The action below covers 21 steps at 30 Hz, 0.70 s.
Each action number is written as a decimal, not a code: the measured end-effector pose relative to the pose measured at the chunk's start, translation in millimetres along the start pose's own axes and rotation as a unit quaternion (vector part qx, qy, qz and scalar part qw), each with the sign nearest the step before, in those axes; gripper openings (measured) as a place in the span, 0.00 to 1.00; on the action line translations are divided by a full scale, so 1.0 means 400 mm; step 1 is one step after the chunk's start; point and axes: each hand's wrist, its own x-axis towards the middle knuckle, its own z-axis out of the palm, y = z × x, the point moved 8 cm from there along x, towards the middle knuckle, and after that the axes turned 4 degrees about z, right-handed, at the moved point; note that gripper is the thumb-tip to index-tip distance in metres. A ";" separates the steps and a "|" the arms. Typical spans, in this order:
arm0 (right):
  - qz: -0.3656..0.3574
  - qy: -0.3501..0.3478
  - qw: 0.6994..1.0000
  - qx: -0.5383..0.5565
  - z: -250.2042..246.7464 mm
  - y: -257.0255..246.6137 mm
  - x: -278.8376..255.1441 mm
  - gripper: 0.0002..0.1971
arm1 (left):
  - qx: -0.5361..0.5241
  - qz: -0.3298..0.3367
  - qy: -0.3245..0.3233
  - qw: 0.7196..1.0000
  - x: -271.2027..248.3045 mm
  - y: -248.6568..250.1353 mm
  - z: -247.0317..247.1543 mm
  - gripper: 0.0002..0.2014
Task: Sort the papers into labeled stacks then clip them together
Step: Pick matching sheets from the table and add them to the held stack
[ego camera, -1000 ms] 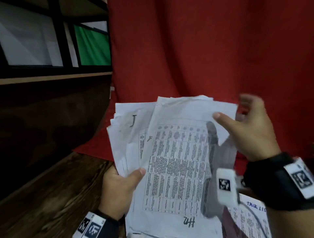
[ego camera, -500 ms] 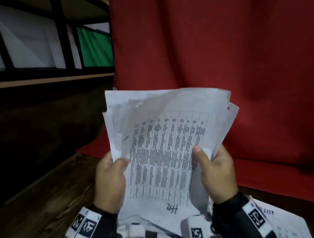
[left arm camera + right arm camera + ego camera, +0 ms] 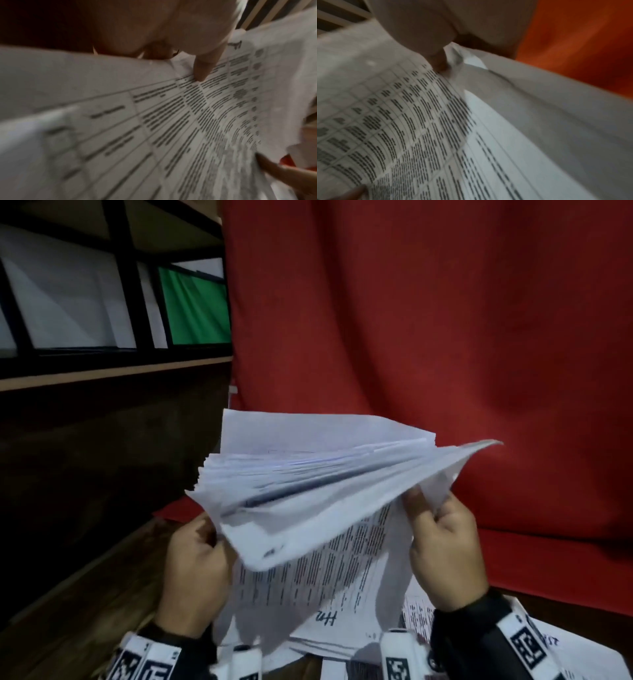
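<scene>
A thick bundle of white papers (image 3: 318,484) with printed tables is held up in front of me by both hands. My left hand (image 3: 197,563) grips its left edge, thumb on the front sheet. My right hand (image 3: 442,546) grips the right edge, thumb on the printed side. The top edges fan out and tip toward me, so the sheet edges show. The front sheet (image 3: 171,121) bears a handwritten mark near its bottom. The left thumb (image 3: 204,67) presses on the table print. The right thumb (image 3: 436,59) pinches the sheet (image 3: 419,121) at its edge.
More printed sheets (image 3: 565,648) lie on the wooden table (image 3: 85,611) under my hands. A red cloth (image 3: 411,320) hangs behind and drapes onto the table. Dark shelving (image 3: 102,302) with white and green panels stands at the left.
My right hand came down from the top corner to grip the bundle's right edge. The bundle then tipped its top edge toward me, so the fanned sheet edges now face the head camera.
</scene>
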 end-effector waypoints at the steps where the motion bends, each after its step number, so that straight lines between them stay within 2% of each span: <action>1: -0.005 0.008 1.000 -0.012 -0.005 0.002 0.007 0.13 | 0.019 0.019 -0.017 0.999 0.001 0.014 0.005 0.07; 2: -0.012 0.010 1.000 -0.021 -0.007 0.002 0.011 0.07 | 0.039 0.024 -0.013 0.999 0.003 0.022 0.006 0.07; 3: -0.015 0.011 0.999 -0.032 -0.007 0.004 0.013 0.07 | 0.059 0.025 -0.009 0.998 0.007 0.012 0.002 0.05; 4: -0.013 0.008 0.999 -0.038 -0.006 0.006 0.013 0.10 | 0.067 0.024 0.004 0.997 0.010 0.009 -0.005 0.05; 6: -0.015 0.003 0.999 -0.044 -0.003 0.003 0.008 0.13 | 0.082 0.007 0.020 0.996 0.004 0.009 -0.007 0.14; 10: -0.030 0.024 0.999 -0.034 0.005 -0.020 -0.004 0.12 | 0.061 -0.018 0.065 0.996 -0.019 -0.011 0.001 0.17; 12: -0.028 0.039 0.999 -0.018 0.008 -0.030 -0.004 0.14 | 0.077 -0.044 0.049 0.995 -0.032 -0.027 0.019 0.15; 14: -0.021 0.042 0.999 -0.016 0.015 -0.025 0.002 0.13 | 0.099 -0.042 0.015 0.994 -0.041 -0.049 0.026 0.10; 16: -0.004 0.051 0.998 -0.030 0.014 -0.002 0.010 0.10 | 0.061 -0.057 0.015 0.996 -0.030 -0.078 0.008 0.07; 18: 0.012 0.037 0.999 -0.032 0.020 0.017 0.014 0.17 | 0.024 -0.056 -0.009 0.998 -0.014 -0.058 0.004 0.15; 19: 0.015 0.021 0.999 -0.034 0.027 0.019 0.015 0.22 | 0.049 -0.010 -0.023 0.998 -0.006 -0.028 0.006 0.15; 21: 0.009 -0.002 0.999 -0.051 0.040 0.009 0.014 0.26 | 0.086 0.027 0.051 0.995 0.007 0.026 -0.006 0.07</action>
